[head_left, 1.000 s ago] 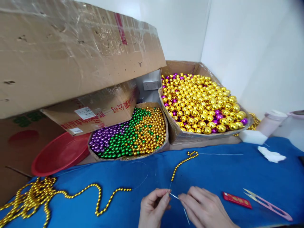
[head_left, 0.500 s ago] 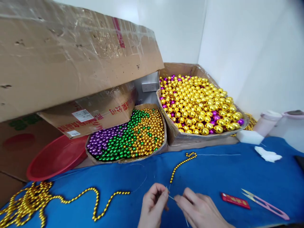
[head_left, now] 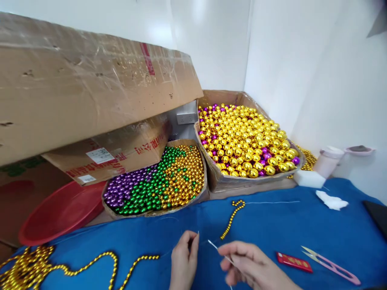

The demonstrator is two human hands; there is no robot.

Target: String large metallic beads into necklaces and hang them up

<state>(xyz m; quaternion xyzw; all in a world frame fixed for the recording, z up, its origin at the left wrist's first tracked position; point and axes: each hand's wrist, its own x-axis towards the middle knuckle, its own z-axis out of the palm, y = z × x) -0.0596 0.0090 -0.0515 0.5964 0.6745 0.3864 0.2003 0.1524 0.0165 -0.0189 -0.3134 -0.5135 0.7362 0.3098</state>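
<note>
My left hand is closed in a pinch above the blue cloth, with a tiny bit of thread showing at its fingertips. To its right, my right hand grips a thin pale needle between thumb and fingers. The needle's tip points up toward the left hand, and a gap separates the two hands. Beyond them lies a short string of gold beads, a white thread running right from its far end. A long gold bead strand winds across the cloth at left, fine thread at its tip.
Pink-handled thread snips and a small red packet lie at right. Behind stand a box of large gold and purple balls and a box of smaller beads. A red basin and cardboard boxes crowd the left.
My hands have drawn apart; the left has shifted left. The right has turned, fingers more spread around the needle, its tip now clear. The camera view has tilted slightly up and right.
</note>
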